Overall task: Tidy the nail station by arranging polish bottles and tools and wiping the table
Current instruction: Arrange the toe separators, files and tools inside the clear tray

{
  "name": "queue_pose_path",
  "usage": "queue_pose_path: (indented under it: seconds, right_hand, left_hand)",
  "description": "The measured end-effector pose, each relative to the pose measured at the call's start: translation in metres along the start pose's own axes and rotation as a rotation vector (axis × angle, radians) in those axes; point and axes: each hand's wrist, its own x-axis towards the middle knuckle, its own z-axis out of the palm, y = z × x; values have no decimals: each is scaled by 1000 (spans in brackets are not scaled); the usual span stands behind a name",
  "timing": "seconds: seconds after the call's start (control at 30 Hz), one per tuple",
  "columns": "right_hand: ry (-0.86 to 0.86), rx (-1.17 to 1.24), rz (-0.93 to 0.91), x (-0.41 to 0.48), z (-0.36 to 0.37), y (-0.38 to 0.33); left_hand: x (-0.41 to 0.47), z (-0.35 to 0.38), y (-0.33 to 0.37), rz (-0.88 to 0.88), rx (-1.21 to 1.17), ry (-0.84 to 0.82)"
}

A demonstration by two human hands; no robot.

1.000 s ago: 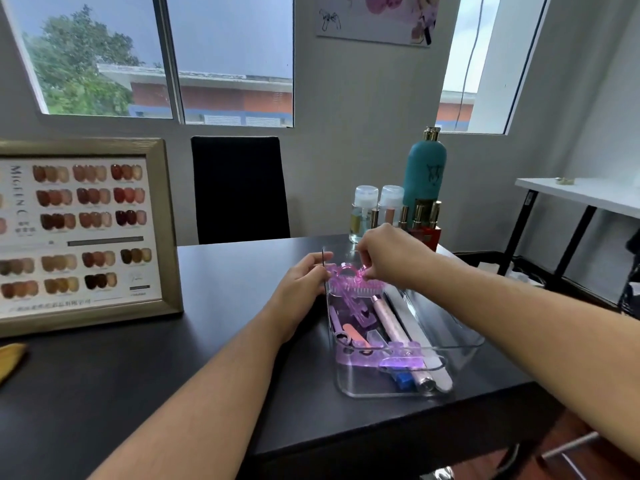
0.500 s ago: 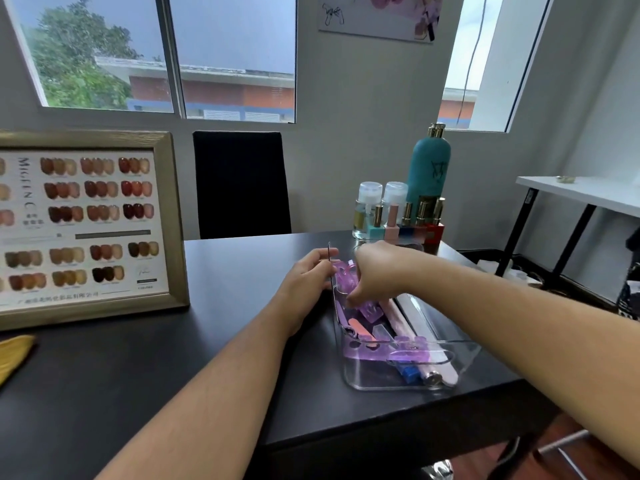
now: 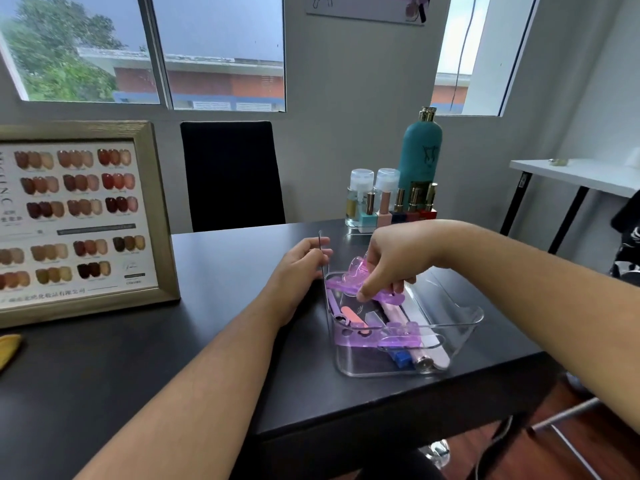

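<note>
The translucent purple plastic piece (image 3: 346,284) has come up from low in the clear plastic tray (image 3: 464,336) to its far rim, pinched by the right hand (image 3: 394,261). It looks light, bendy and likely slick, so it is best held mid-body. The left hand (image 3: 298,271) grips a thin metal rod (image 3: 321,249) beside the tray.

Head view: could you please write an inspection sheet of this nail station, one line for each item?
Surface: black table; no spill visible.
Job's things: clear tray holds files and purple pieces; polish bottles stand in a row at the far edge.
Clutter: yellow cloth at left edge; framed colour chart.
Grips: left hand pinches a thin metal tool nearly upright; right hand holds a purple separator over the tray.
Cables: thin cord hangs by the right window.
Surroundings: black chair, white side table.
</note>
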Motion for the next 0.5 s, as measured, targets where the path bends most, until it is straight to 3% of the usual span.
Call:
queue_pose_path:
  seconds: [0.13,0.3,0.5]
  right_hand:
    - [118,-128,-76,9,7,2]
    - [147,-87,-138,11,5,11]
    - [155,-82,-57,1,-3,16]
  left_hand:
    - [-1,0,0,0,-3,2]
    - [-1,0,1,0,-43,1]
    - [0,0,1,-5,-50,-11]
